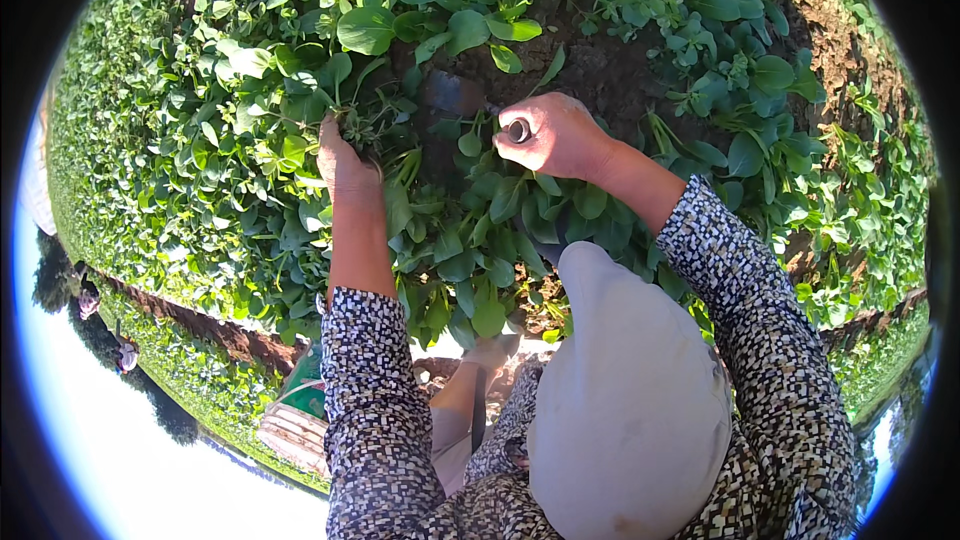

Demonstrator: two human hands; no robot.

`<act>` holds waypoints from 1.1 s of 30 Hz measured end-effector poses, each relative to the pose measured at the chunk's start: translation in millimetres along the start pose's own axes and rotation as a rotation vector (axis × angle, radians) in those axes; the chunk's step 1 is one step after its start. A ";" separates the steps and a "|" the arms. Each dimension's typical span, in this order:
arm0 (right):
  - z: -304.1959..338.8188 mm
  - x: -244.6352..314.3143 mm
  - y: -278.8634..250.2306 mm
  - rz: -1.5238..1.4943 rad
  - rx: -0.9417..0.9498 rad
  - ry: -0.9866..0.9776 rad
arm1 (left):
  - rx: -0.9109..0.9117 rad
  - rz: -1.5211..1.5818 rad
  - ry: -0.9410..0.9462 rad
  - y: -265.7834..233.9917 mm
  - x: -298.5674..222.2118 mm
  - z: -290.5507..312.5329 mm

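We had our left hand (345,162) closed around a clump of weedy stems (362,120) low among the broad-leaved plants (300,60), while our right hand (555,135) was clamped tight on the handle (518,129) of a small digging tool whose dark blade (452,92) lay against the bare soil (600,70) just beside that clump. To do this well, we judged, the blade had to bite close under the roots and angle away from the left fingers, with the clump held taut so it lifted whole. The neighbouring leaves needed sparing.
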State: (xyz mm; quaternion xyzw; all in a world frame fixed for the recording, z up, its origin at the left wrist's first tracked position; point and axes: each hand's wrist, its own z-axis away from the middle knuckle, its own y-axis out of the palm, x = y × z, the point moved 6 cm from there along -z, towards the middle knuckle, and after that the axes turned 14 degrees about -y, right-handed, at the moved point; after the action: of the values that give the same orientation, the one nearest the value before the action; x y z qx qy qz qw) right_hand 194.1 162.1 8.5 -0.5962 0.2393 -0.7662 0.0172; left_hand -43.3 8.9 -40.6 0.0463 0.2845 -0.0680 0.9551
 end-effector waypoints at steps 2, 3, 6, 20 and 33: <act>-5.7 4.8 4.6 0.031 0.003 -0.032 | 0.052 0.090 0.002 4.8 -6.8 3.1; -8.0 0.6 -1.9 0.047 -0.003 -0.042 | 0.044 0.121 0.018 17.7 -9.2 12.0; -6.7 -6.5 -10.6 0.069 -0.046 -0.057 | 0.103 0.165 0.062 45.6 -23.8 36.6; 20.2 -4.3 -3.2 -0.081 -0.232 0.047 | -0.276 -0.977 0.525 101.8 -66.1 31.9; -5.6 -8.7 0.1 0.061 -0.320 -0.040 | 0.162 -0.804 0.763 69.0 -50.5 15.2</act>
State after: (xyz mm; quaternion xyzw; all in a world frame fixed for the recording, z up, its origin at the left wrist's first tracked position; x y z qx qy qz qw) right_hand 191.4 166.6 -0.4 -0.5989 0.3759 -0.7053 -0.0500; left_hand -66.2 80.3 3.3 0.0289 0.5990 -0.4268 0.6769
